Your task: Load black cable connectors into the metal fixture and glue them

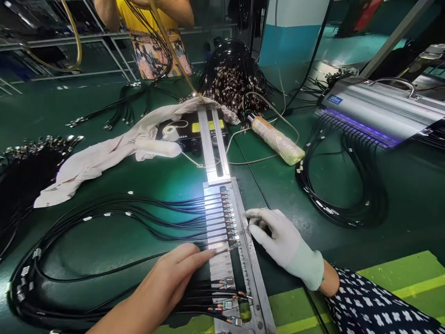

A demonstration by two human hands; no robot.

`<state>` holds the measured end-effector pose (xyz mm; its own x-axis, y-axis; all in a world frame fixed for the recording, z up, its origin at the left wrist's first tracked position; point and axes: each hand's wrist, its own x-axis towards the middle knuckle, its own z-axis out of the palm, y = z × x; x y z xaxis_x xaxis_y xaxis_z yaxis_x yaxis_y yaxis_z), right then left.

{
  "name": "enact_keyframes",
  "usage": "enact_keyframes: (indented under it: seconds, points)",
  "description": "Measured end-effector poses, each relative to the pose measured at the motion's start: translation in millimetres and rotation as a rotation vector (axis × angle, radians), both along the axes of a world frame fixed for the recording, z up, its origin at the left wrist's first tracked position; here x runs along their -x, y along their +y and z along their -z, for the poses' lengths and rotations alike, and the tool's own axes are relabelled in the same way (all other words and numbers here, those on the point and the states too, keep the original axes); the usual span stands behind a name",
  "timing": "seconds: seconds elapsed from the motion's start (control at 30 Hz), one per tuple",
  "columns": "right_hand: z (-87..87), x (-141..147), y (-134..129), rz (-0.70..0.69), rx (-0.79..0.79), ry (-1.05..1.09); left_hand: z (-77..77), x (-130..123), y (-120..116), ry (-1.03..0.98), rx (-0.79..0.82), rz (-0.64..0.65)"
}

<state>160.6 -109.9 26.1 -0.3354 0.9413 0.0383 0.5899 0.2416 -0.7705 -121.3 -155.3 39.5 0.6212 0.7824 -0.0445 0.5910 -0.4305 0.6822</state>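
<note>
My bare left hand (174,273) pinches a black cable (219,253) between thumb and fingers, close behind its small metal connector (234,247). That connector lies over the slotted metal fixture (257,273). Above it, several black cables (187,222) sit side by side across the fixture, their connectors in a row along its slot. More loose cable ends (225,305) lie across the fixture below my left hand. My right hand (281,241), in a white glove, is at the fixture's right edge. Its thumb and index finger are apart, with nothing visible between them.
A grey lamp box (378,106) glowing violet stands at right, with coiled cables (313,195) before it. A wrapped bottle-shaped thing (278,139), a white cloth (93,157) and a black device (187,144) lie ahead. Behind are a cable heap (232,79) and another person (153,28).
</note>
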Motion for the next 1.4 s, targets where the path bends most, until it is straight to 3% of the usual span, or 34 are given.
enact_keyframes:
  seconds: [0.2,0.53,0.6,0.7,0.77,0.9,0.97,1.1,1.2,1.27,1.4]
  points:
    - [1.0,1.3,3.2,-0.012,-0.005,-0.001,-1.7,1.7,13.6,0.036,-0.009,0.047]
    - [-0.3,-0.6,4.2,-0.013,-0.028,0.006,11.0,0.6,16.1,0.112,-0.114,0.128]
    - [-0.3,-1.1,4.3,-0.014,-0.026,0.008,14.8,0.1,9.6,0.122,-0.214,0.113]
    - [-0.8,-0.1,5.3,-0.023,-0.025,0.010,20.8,-0.7,-4.7,0.237,-0.436,-0.016]
    - [-1.0,1.2,6.4,-0.029,-0.030,0.006,23.3,-1.6,-12.4,0.335,-0.492,-0.066]
    - [0.3,0.1,5.0,-0.023,-0.034,0.001,22.2,-4.3,-18.5,0.345,-0.462,-0.020]
    - [1.6,-3.6,1.1,-0.027,-0.023,0.023,17.9,-5.9,-21.9,0.284,-0.413,-0.059]
    - [3.6,-11.0,-8.3,-0.049,-0.011,0.039,5.0,-8.1,-35.4,0.090,-0.100,-0.175]
    - [3.4,-10.9,-10.6,-0.041,-0.006,0.020,-2.3,-9.3,-40.8,0.024,0.087,-0.149]
    - [3.0,-9.1,-9.9,-0.033,-0.001,0.008,-3.6,-10.5,-37.7,0.018,0.028,-0.153]
    - [3.0,-7.6,-7.9,-0.033,-0.013,0.008,-0.2,-12.5,-21.3,0.137,-0.251,-0.109]
